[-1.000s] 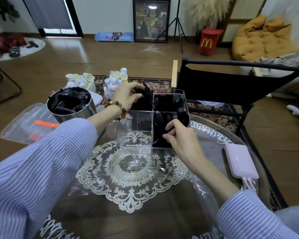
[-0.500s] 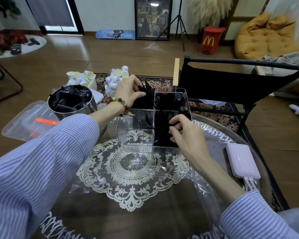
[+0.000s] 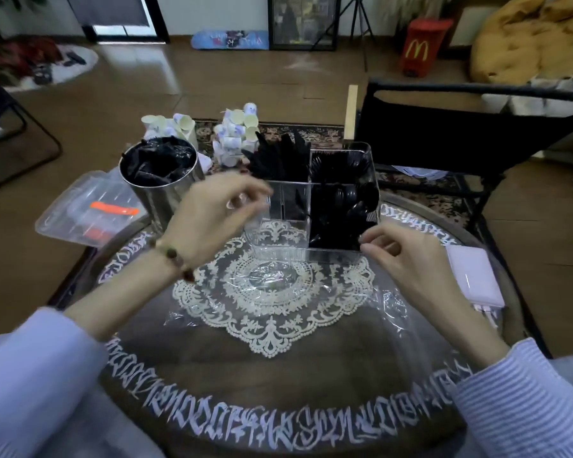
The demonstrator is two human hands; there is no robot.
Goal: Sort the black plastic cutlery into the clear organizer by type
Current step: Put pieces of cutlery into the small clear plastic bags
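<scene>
Head view: clear organizer (image 3: pixel 311 223) sits toward the table's (image 3: pixel 311 375) far edge, just past the lace doily (image 3: pixel 272 292). Black cutlery by compartment: far-left holds upright pieces (image 3: pixel 282 157) sticking above the rim, far-right holds forks (image 3: pixel 339 163), near-right holds spoons (image 3: pixel 341 213). Near-left compartment shows only a little black at its back.

Your left hand (image 3: pixel 212 219) hovers in front of the organizer's left side, fingers loosely curled, thumb and fingertips close together; it's motion-blurred, nothing visibly held. Beaded bracelet (image 3: pixel 176 259) on that wrist.

Your right hand (image 3: pixel 407 259) is at the organizer's near-right corner, fingers curled, tips at or just off the clear wall; can't tell if it touches. Nothing held.

Steel canister (image 3: pixel 161 180) with more black cutlery stands at the far-left edge, lidded clear box (image 3: pixel 86 209) beside it, off the table. White power bank (image 3: pixel 475 276) at the right edge.

Writing: white gothic-style lettering rings the table rim, not readable. Red bin (image 3: pixel 422 46) on the floor carries the yellow McDonald's "M".
</scene>
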